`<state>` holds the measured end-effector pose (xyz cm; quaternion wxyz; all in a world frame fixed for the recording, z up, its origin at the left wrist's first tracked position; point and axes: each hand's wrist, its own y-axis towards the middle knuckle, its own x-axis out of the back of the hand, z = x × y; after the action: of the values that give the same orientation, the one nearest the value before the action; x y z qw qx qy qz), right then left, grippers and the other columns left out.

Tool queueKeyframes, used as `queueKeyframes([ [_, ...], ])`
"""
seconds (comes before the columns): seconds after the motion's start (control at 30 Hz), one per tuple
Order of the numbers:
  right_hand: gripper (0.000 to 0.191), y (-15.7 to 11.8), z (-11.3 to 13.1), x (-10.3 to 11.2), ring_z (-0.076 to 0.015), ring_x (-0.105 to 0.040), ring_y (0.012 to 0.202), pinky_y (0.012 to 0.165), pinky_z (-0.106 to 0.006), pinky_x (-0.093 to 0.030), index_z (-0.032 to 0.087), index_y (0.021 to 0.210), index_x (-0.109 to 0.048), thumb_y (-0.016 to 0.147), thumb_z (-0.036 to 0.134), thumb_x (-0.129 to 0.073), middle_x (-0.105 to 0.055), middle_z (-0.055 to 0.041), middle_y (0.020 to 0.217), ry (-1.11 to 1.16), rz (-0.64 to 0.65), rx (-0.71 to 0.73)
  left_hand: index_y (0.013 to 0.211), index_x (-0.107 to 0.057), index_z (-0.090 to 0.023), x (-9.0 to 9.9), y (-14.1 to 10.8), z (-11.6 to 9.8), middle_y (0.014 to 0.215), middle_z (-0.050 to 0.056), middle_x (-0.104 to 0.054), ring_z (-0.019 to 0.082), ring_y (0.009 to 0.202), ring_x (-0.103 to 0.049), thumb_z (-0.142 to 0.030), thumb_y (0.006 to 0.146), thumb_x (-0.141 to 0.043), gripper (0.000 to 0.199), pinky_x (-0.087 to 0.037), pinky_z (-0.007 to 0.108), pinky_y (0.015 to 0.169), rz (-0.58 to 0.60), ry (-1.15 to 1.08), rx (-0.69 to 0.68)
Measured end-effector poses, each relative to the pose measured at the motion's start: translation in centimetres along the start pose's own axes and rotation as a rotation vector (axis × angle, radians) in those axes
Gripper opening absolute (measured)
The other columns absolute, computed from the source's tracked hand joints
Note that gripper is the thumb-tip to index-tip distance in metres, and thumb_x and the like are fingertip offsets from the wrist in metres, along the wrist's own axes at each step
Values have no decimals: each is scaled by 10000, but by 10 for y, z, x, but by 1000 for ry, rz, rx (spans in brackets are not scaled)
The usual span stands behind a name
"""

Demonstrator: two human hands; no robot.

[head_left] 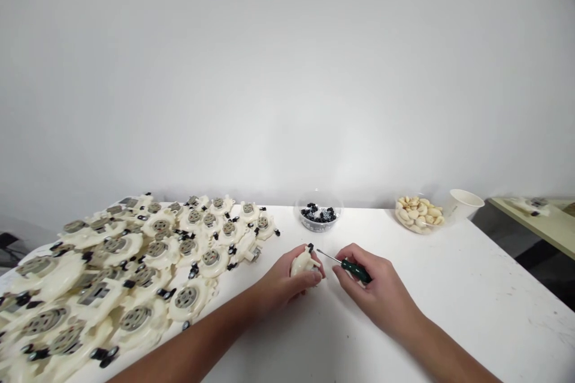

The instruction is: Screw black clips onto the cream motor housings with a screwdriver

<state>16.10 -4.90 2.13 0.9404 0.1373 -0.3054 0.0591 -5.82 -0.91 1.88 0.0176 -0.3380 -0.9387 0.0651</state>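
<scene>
My left hand (281, 281) is shut around a small cream plastic part (303, 263) with a black clip at its top. My right hand (372, 287) grips a green-handled screwdriver (354, 270). Its thin metal shaft points left, and its tip is close to the black clip. I cannot tell whether the tip touches the part. Both hands are held low over the white tabletop (449, 293), with the cream part partly hidden by my left fingers.
Several cream plastic units (186, 303) with grey discs and black clips cover the table's left side. Behind my hands stand a clear bowl of black parts (318, 216), a clear bowl of cream pieces (415, 214) and a white paper cup (463, 205).
</scene>
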Motion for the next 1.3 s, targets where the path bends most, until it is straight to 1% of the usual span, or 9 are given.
queueKeyframes([
  [0.07, 88, 0, -2, -2, -153, -550, 667, 623, -263, -417, 244, 931, -641, 959, 301, -581, -639, 17, 765, -10, -4, 40, 1009, -597, -158, 0, 0, -1, 669, -53, -481, 94, 539, -403, -439, 861, -677, 328, -300, 219, 491, -4, 4, 8],
  [0.17, 92, 0, -4, -4, -150, -575, 694, 655, -264, -434, 242, 939, -653, 960, 263, -566, -660, 14, 805, -24, -9, 72, 1022, -596, -159, 0, -1, -1, 670, -52, -483, 94, 535, -403, -429, 867, -674, 321, -297, 217, 484, 0, 13, 16],
  [0.37, 105, -1, -4, -7, -149, -579, 684, 629, -257, -428, 241, 927, -663, 957, 257, -564, -661, 19, 792, -2, -4, 71, 1020, -605, -148, -1, -1, 2, 711, -43, -504, 102, 598, -432, -386, 879, -688, 289, -329, 222, 550, 0, 49, -47],
  [0.6, 86, -1, -6, -8, -150, -561, 679, 634, -253, -418, 241, 917, -657, 943, 250, -576, -648, 22, 779, 29, -11, 62, 1023, -603, -153, -1, 0, 7, 670, -56, -488, 95, 542, -403, -378, 897, -658, 263, -311, 221, 522, -29, 36, -29],
  [0.77, 66, -3, -3, -8, -143, -511, 646, 602, -246, -380, 230, 881, -623, 930, 265, -595, -601, 34, 726, 68, 18, -8, 1020, -602, -149, -1, 1, 9, 705, -42, -509, 108, 584, -419, -427, 878, -686, 323, -338, 233, 565, -14, 40, -56],
  [0.9, 150, -1, -2, -10, -143, -482, 642, 593, -244, -359, 227, 868, -612, 956, 345, -587, -560, 43, 684, 155, 43, -126, 1025, -608, -145, 0, 1, 10, 800, -13, -543, 134, 700, -460, -403, 874, -708, 315, -368, 257, 668, -8, 33, -104],
  [0.97, 184, 0, -3, -9, -144, -479, 648, 594, -243, -355, 224, 857, -608, 963, 373, -585, -548, 44, 678, 179, 56, -164, 1033, -606, -144, 0, 1, 12, 823, -9, -546, 139, 728, -463, -388, 878, -709, 306, -366, 261, 689, -9, 36, -112],
  [1.17, 159, 0, -3, -5, -141, -493, 636, 589, -238, -365, 227, 873, -588, 968, 354, -576, -578, 42, 695, 76, 59, -65, 1039, -608, -157, 0, 0, 15, 841, -7, -556, 146, 745, -484, -385, 886, -708, 293, -376, 267, 707, 0, 40, -112],
  [1.3, 140, -2, -6, -7, -138, -519, 610, 580, -235, -375, 233, 897, -588, 977, 345, -558, -602, 40, 702, -30, 52, 14, 1039, -603, -162, -1, 1, 18, 918, 22, -602, 174, 818, -532, -408, 882, -719, 315, -399, 282, 747, -24, 55, -125],
])
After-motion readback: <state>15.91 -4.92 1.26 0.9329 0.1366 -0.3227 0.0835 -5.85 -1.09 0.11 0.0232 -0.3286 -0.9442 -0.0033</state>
